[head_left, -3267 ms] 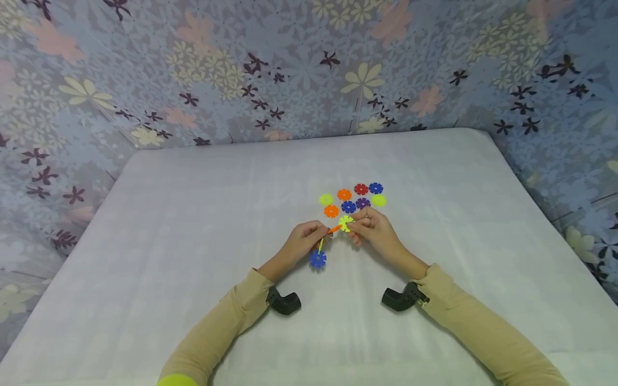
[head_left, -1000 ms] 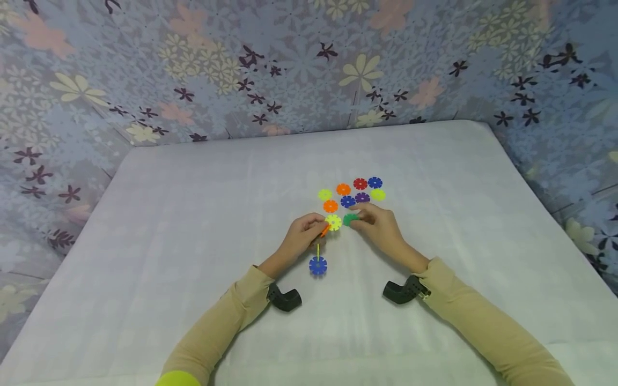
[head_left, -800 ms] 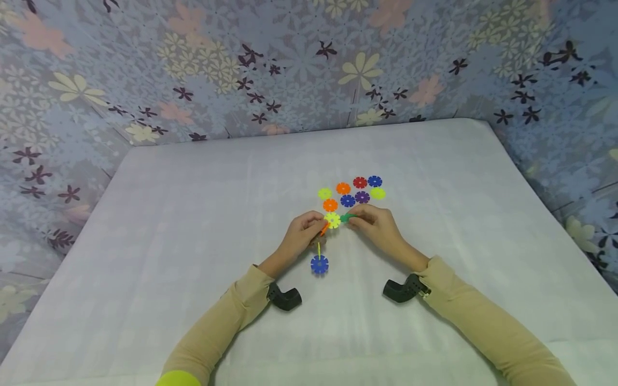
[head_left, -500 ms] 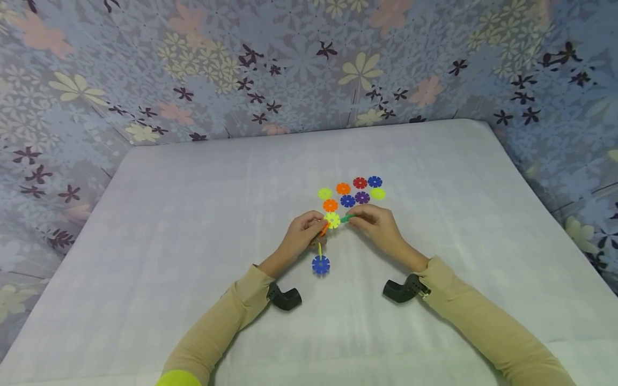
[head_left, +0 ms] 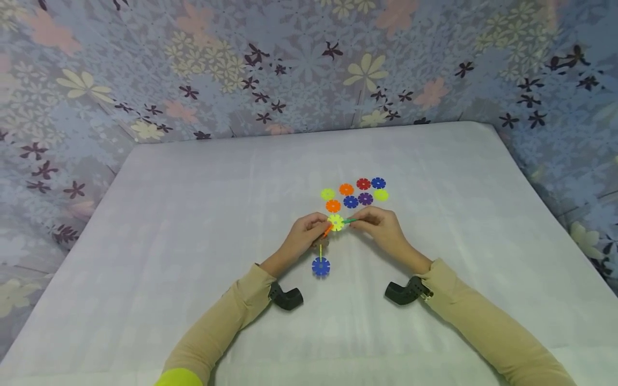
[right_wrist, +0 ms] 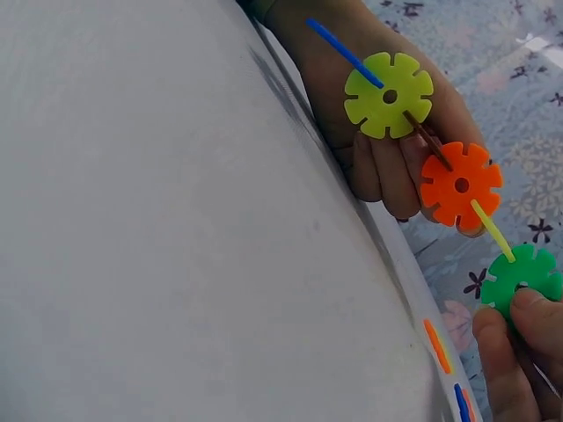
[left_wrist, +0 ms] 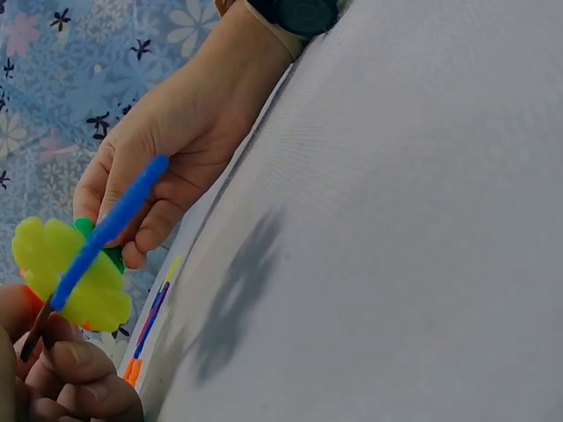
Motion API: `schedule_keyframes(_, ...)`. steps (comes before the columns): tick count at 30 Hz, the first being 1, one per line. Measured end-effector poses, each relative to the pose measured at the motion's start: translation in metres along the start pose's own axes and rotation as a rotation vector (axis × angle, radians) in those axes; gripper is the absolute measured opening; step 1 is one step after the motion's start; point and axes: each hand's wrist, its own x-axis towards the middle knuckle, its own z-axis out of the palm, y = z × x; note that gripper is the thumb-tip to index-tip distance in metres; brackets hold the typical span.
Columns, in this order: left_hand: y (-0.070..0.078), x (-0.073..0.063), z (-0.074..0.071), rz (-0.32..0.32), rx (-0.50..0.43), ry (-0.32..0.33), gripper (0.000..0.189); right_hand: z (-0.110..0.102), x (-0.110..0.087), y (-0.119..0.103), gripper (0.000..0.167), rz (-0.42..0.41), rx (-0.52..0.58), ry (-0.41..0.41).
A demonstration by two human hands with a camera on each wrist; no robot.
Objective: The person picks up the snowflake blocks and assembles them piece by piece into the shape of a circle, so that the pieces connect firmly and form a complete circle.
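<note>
My left hand [head_left: 308, 234] pinches a chain of notched plastic interlocking discs near its orange disc [right_wrist: 461, 185]. A brown disc [right_wrist: 427, 141] joins the orange one to a yellow-green disc [right_wrist: 389, 95], and a blue disc [head_left: 321, 267] hangs at the near end. On the other side, a bright yellow disc [head_left: 336, 223] stands out from the orange one toward my right hand [head_left: 381, 225]. Between its thumb and fingers my right hand pinches a green disc [right_wrist: 519, 280], edge-on in the head view, with its rim right at the bright yellow disc's edge.
Just beyond the hands, several loose discs lie flat on the white-covered table [head_left: 207, 214], among them a red disc [head_left: 363, 184], a purple disc [head_left: 365, 198] and an orange disc [head_left: 333, 206]. Floral fabric [head_left: 299, 64] rises behind the table. Dark camera mounts sit on both wrists.
Earlier my right hand held the bright yellow disc at the orange one. It since has a green disc, turned from face-on to edge-on and brought against the yellow disc's rim.
</note>
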Motion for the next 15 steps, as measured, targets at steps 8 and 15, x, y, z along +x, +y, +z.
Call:
schedule_keyframes(8, -0.013, 0.004, -0.004, 0.020, 0.015, -0.036, 0.016, -0.001, -0.001, -0.001, 0.010, -0.030, -0.007, -0.004)
schedule_keyframes(15, -0.023, 0.007, -0.007, 0.024, 0.077, -0.023, 0.018, -0.001, -0.001, 0.000, 0.011, -0.073, 0.010, -0.021)
